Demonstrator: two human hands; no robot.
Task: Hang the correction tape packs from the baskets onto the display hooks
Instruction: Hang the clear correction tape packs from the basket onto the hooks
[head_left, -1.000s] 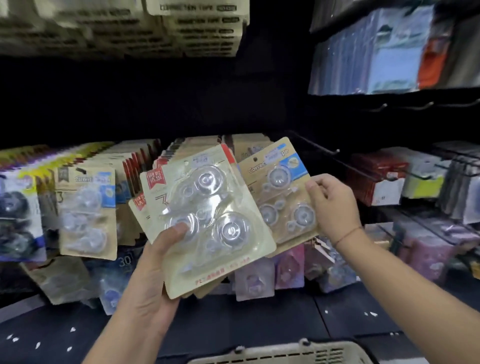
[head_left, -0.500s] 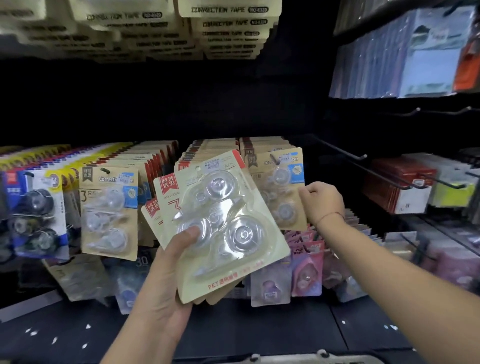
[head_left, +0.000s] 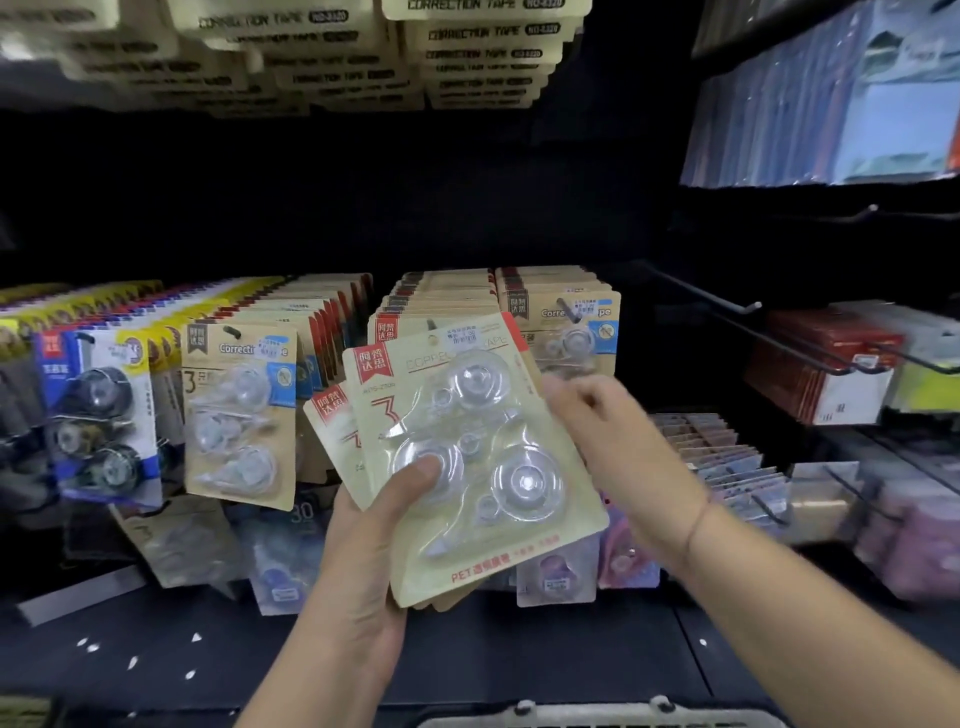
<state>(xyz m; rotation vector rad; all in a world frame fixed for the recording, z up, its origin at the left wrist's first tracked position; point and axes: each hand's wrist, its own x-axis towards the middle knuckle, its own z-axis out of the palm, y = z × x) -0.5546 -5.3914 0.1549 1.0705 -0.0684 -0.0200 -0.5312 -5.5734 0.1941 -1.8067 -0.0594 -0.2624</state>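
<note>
Upon the left hand (head_left: 363, 551), thumb-pinned, correction tape packs (head_left: 488, 415).

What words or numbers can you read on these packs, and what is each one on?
"CORRECTION TAPE": top kraft cards.
"3", "PET": front pack in the left hand.
"Correcti", "3": hanging kraft pack.
"Corre": right hanging pack.
"30": lower pack.
Price stickers and red badges: too blurred to read.
</note>
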